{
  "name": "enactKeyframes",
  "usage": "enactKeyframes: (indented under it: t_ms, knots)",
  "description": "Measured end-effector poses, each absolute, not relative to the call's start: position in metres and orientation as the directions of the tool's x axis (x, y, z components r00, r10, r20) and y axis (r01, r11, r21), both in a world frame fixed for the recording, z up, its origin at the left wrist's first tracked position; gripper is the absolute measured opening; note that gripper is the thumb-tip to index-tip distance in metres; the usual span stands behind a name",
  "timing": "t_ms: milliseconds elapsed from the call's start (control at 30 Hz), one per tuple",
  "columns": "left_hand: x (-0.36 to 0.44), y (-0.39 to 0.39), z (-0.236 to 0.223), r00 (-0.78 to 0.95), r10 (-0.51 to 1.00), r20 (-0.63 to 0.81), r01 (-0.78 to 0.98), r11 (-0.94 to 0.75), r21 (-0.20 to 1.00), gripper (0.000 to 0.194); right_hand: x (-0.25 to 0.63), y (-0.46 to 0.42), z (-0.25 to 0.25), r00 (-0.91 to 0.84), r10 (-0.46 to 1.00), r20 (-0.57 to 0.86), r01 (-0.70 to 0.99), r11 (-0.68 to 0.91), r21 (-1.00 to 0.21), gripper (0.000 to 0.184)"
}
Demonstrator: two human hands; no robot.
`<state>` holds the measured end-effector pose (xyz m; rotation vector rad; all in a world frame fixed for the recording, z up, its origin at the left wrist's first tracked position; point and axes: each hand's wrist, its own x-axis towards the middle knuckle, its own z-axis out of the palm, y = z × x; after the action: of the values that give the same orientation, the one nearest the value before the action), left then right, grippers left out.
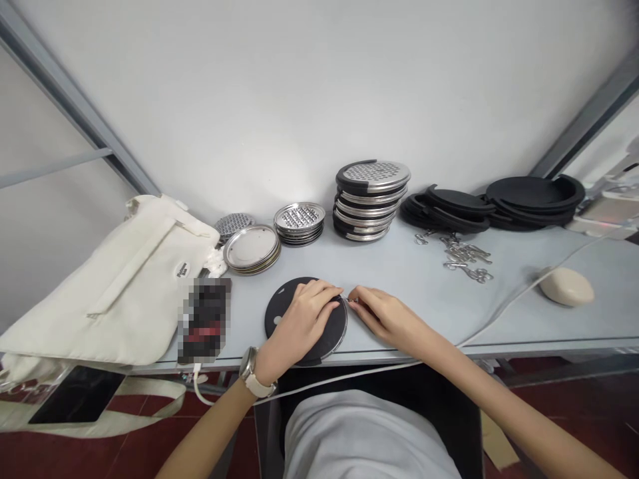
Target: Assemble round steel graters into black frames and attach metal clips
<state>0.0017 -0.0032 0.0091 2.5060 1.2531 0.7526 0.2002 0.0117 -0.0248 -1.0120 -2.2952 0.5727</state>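
Note:
A black round disc (pixel 324 339) with a thin silvery rim at its right edge lies near the front of the table. My left hand (pixel 310 307) rests over it, fingers bent together toward the upper right edge, holding it down. Right at that edge, my right hand (pixel 379 309) is closed in a pinch on a small shiny metal piece (pixel 352 301), mostly hidden by the fingertips. Farther right lie several loose metal clips (pixel 466 256). Behind the hands stands a tall stack of perforated metal grater discs (pixel 374 174) with black rims.
Shallow metal plates (pixel 252 247) and smaller grater discs (pixel 299 216) stand back left. Black round parts (pixel 534 193) are piled back right. A white cable (pixel 519 296) crosses the table beside a cream rounded object (pixel 568 287). A cream bag (pixel 114 286) and a blurred-out phone-like item (pixel 204 320) lie left.

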Motion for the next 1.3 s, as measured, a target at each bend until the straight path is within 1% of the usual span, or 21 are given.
enactKeyframes:
  t_ms: [233,767,967,1167,1300]
  knots:
    - [0.0017,-0.0037,0.009,0.494,0.801,0.338,0.662,-0.599,0.452,0.028,0.2005,0.0122,-0.0262,-0.543,0.772,0.331,0.518,0.618,-0.591,0.014]
    - [0.0017,-0.0033,0.0078,0.487,0.802,0.346,0.649,-0.597,0.472,0.027,0.2004,0.0128,-0.0272,-0.515,0.801,0.306,0.558,0.584,-0.589,0.016]
    - [0.0018,-0.0035,0.0081,0.488,0.801,0.346,0.662,-0.598,0.452,0.027,0.2007,0.0125,-0.0255,-0.545,0.79,0.282,0.533,0.585,-0.611,0.015]
    - [0.0017,-0.003,0.0068,0.472,0.809,0.349,0.709,-0.584,0.395,0.025,0.2008,0.0127,-0.025,-0.568,0.782,0.255,0.53,0.585,-0.613,0.015]
    - [0.0016,-0.0025,0.0062,0.472,0.811,0.345,0.71,-0.582,0.395,0.025,0.2008,0.0129,-0.026,-0.566,0.785,0.253,0.54,0.584,-0.605,0.015]
